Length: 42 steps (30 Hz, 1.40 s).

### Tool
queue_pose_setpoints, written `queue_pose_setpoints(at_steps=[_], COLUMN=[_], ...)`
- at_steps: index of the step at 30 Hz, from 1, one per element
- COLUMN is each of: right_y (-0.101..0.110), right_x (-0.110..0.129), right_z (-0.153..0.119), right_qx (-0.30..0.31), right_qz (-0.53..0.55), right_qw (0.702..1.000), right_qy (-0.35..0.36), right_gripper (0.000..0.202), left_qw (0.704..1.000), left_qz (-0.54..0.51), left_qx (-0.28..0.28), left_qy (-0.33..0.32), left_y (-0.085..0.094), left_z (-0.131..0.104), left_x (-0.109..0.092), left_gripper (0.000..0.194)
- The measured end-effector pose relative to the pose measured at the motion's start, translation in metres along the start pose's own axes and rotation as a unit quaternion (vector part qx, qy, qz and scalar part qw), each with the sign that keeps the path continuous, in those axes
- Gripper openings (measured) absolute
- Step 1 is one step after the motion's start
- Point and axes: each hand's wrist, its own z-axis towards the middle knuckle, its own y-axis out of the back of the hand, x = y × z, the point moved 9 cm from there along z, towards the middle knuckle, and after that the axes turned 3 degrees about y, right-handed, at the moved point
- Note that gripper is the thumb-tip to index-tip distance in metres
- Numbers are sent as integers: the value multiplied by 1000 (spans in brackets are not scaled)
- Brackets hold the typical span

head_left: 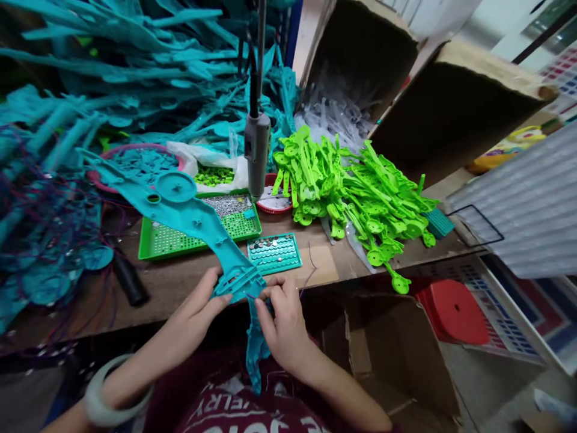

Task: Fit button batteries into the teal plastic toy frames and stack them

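My left hand grips a long teal plastic shell near its ribbed, narrow end, thumb on top. The shell slants from the upper left, with a round disc and a small hole along it, and its lower end hangs over my lap. At the ribbed part, my right hand is closed, thumb against forefinger, on a thin dark wire. The wire loops out to the right over a piece of cardboard. Just beyond my hands lies a small teal tray holding little round metal pieces.
A green perforated tray with small metal parts sits behind the shell. A grey electric screwdriver hangs above. Bright green plastic parts are heaped right, teal shells behind. A black handle lies left; an open carton stands below right.
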Motion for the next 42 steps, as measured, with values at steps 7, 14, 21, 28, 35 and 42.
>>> queue_pose_setpoints(at_steps=[7, 14, 21, 28, 35, 42], right_y=[3, 4, 8, 8, 7, 21], right_x=[9, -2, -7, -14, -15, 6], right_z=[15, 0, -5, -13, 3, 43], right_qx=[-7, -111, -140, -150, -154, -73], right_qz=[-48, 10, 14, 22, 24, -5], right_qw=[999, 993, 990, 988, 988, 997], right_qy=[24, -32, -14, -14, -10, 39], right_gripper=[7, 7, 8, 9, 8, 12], left_qw=[1000, 999, 997, 991, 986, 985], left_qz=[-3, -20, -57, -124, -130, -35], left_qx=[9, -18, -39, -43, -107, -153], left_qy=[-15, -20, -18, -13, -19, -74], left_y=[-5, -9, -10, -15, -14, -17], left_z=[-2, -3, 0, -1, 1, -3], left_x=[-9, -6, -10, -10, -9, -24], left_gripper=[43, 47, 48, 45, 49, 37])
